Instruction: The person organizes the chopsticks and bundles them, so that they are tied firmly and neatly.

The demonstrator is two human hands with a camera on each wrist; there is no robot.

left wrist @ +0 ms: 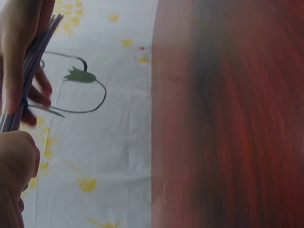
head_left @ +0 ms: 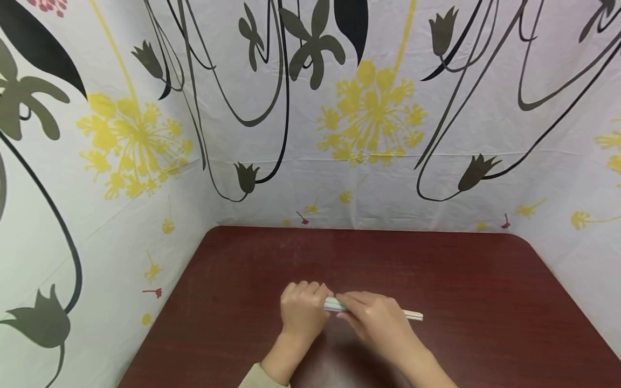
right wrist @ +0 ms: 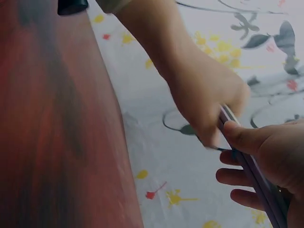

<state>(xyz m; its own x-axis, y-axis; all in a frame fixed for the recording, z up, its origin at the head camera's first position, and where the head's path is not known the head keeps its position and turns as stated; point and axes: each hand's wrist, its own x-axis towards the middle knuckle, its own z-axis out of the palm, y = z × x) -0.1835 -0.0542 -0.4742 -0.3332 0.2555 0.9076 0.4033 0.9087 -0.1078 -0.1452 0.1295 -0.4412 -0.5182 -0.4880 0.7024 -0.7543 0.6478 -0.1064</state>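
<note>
A slim bundle of thin pastel strips (head_left: 335, 305), pale green, white and purple, is held level above the table between both hands. My left hand (head_left: 304, 308) grips its left end in a fist. My right hand (head_left: 380, 320) holds it farther along, thumb on the near side, and its narrow white end pokes out beyond. In the left wrist view the far tips of the bundle (left wrist: 40, 48) spread slightly apart. A small dark blue spot shows on the bundle (right wrist: 256, 180) beside the right fingers in the right wrist view; the palm hides part of its length.
Beneath the hands lies a dark red-brown table (head_left: 233, 269) with rounded far corners. A white cloth (head_left: 310, 188) printed with grey tulips and yellow flowers hangs behind it and along both sides. A small black object (right wrist: 72, 6) shows beside the left sleeve.
</note>
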